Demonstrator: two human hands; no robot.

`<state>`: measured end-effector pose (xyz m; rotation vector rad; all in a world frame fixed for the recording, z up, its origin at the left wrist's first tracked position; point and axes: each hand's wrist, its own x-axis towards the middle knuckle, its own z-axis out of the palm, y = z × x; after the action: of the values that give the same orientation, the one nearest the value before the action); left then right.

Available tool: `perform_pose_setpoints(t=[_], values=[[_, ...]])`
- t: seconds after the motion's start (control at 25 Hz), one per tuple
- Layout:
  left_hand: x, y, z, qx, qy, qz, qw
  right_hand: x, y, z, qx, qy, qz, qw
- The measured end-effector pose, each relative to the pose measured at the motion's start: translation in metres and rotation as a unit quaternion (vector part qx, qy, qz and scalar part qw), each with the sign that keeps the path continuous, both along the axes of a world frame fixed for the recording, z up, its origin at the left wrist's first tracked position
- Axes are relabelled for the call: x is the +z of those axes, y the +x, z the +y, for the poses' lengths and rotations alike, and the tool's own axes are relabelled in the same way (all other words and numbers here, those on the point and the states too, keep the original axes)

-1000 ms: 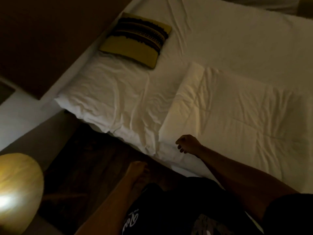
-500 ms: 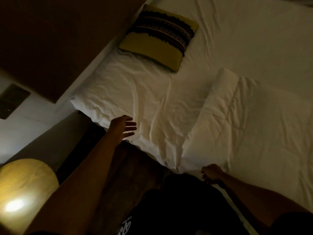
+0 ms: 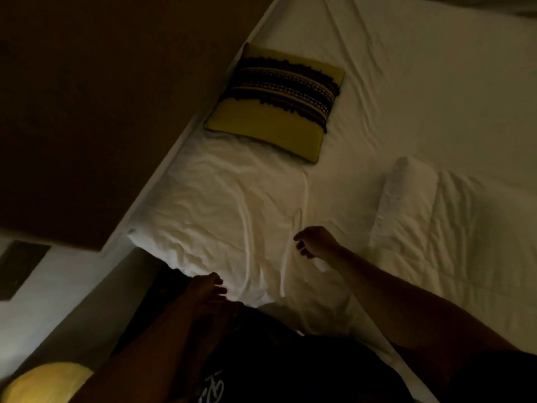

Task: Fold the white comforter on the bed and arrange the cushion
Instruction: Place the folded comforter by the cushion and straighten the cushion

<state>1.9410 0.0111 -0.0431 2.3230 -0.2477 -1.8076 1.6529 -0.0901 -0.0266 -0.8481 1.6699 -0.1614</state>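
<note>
The white comforter [image 3: 453, 228] lies folded on the bed [image 3: 421, 82], well to the right of the yellow cushion [image 3: 276, 103]. Nearer than the cushion, the left hand [image 3: 205, 289] spreads loose at the bed's edge. The right hand [image 3: 315, 241] curls, holding nothing. It is dark, so a grab could miss the cushion or rumple the sheet.

Bare sheet [image 3: 232, 205] lies open between cushion [image 3: 276, 100] and folded comforter [image 3: 453, 228] — headboard [image 3: 101, 112] (dark) walls the left.
</note>
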Motion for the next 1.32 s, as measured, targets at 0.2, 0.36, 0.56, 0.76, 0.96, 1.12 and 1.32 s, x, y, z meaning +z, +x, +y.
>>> perform_pose_setpoints(t=[0.2, 0.36, 0.56, 0.76, 0.96, 1.12, 1.32], values=[[-0.011, 0.053, -0.093, -0.097, -0.007, 0.022, 0.995, 0.010, 0.061, -0.069, -0.052, -0.028, 0.006, 0.998], [-0.016, 0.093, -0.159, -0.156, -0.034, 0.030, 0.987, -0.007, 0.094, -0.069, -0.076, 0.014, 0.016, 0.997], [-0.018, 0.117, -0.241, -0.168, -0.065, 0.031, 0.983, -0.025, 0.120, -0.080, -0.046, -0.057, 0.156, 0.985], [-0.019, 0.110, -0.333, -0.167, -0.141, 0.000, 0.976, -0.043, 0.112, -0.135, -0.043, -0.068, 0.208, 0.975], [-0.036, 0.093, -0.420, -0.294, -0.228, -0.103, 0.923, -0.070, 0.082, -0.211, -0.082, -0.085, 0.243, 0.963], [-0.062, 0.076, -0.482, -0.378, -0.282, -0.203, 0.858, -0.098, 0.052, -0.266, -0.126, -0.130, 0.245, 0.953], [-0.116, 0.066, -0.585, -0.382, -0.378, -0.252, 0.805, -0.138, 0.009, -0.356, -0.156, -0.200, 0.245, 0.936]])
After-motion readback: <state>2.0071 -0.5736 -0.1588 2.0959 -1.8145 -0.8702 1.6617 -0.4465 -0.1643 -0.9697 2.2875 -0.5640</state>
